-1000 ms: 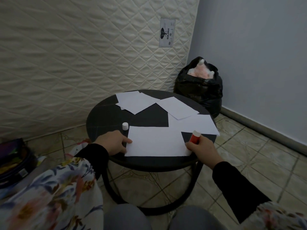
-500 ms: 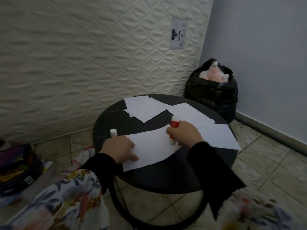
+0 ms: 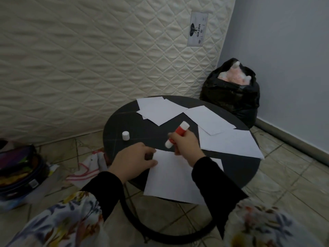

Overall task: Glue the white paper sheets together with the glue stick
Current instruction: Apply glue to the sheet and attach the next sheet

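A white paper sheet [image 3: 172, 177] lies at the near edge of the round black table [image 3: 142, 129]. My left hand [image 3: 132, 160] rests on its upper left corner with curled fingers pressing it down. My right hand [image 3: 186, 144] grips a red and white glue stick [image 3: 179, 131], tilted, with its lower end close above the sheet's top edge. The stick's white cap [image 3: 125, 135] stands upright on the table, left of both hands. More white sheets lie farther back: an overlapping stack [image 3: 156, 108], one in the middle [image 3: 207, 119] and one on the right [image 3: 231, 142].
A quilted mattress [image 3: 89, 59] leans against the wall behind the table. A full black bag [image 3: 231, 91] stands in the corner at the back right. A dark bag with colourful contents [image 3: 17, 168] and a cloth [image 3: 87, 166] lie on the tiled floor at the left.
The near sheet has slid toward me and turned, now overhanging the table's near edge. My right hand with the glue stick has shifted toward the sheet's upper left corner, near my left hand.
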